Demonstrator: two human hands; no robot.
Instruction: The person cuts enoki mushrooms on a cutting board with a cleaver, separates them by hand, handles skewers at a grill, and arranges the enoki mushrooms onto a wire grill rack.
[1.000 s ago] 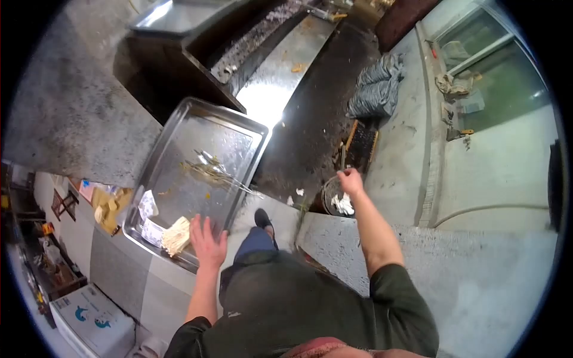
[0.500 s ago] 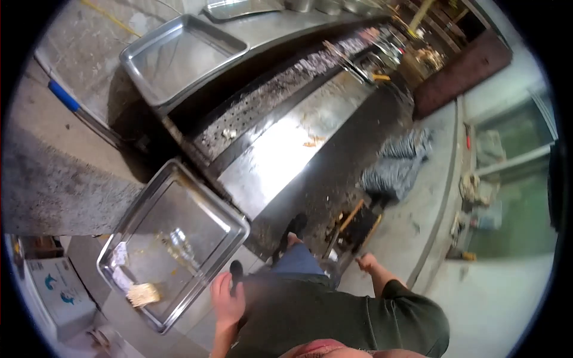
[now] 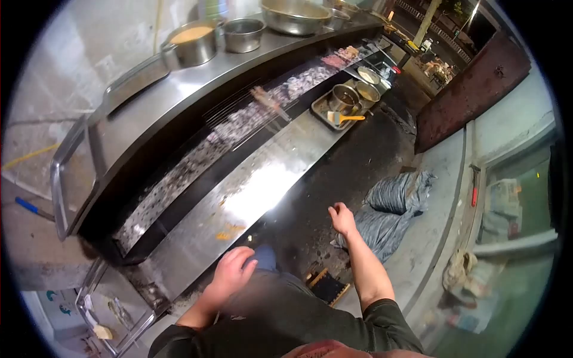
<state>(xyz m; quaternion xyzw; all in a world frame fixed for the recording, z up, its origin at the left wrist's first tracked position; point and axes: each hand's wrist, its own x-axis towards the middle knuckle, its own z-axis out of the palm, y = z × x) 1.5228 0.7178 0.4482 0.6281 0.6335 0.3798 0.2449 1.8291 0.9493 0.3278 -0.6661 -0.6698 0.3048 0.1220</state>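
Two bare hands beside a long charcoal grill

Nearest, at the lower left, a tray sits low beyond the grill's near end, with a pale bundle in its near part and some thin pieces farther up it. To the right, the left hand is in front of the body, near the near edge of the steel shelf; its fingers lie together, slightly bent, the thumb well apart, and it holds nothing that shows. Whether it touches the shelf I cannot tell.

A dark panel with wooden edges lies on the floor, between the two forearms. Farther up on the right, the right hand is held out in front of the grey sacks, fingers half curled; whether they close on anything I cannot tell.

The shelf runs along the right side of the coals. Skewered food lies across the coal bed midway, its sticks pointing toward the shelf. On the shelf's far part is a small tray with pots and a yellow-handled brush.

Farther still, red meat lies over the coals. On the back ledge stand a pot of orange liquid, a smaller pot and a wide bowl.
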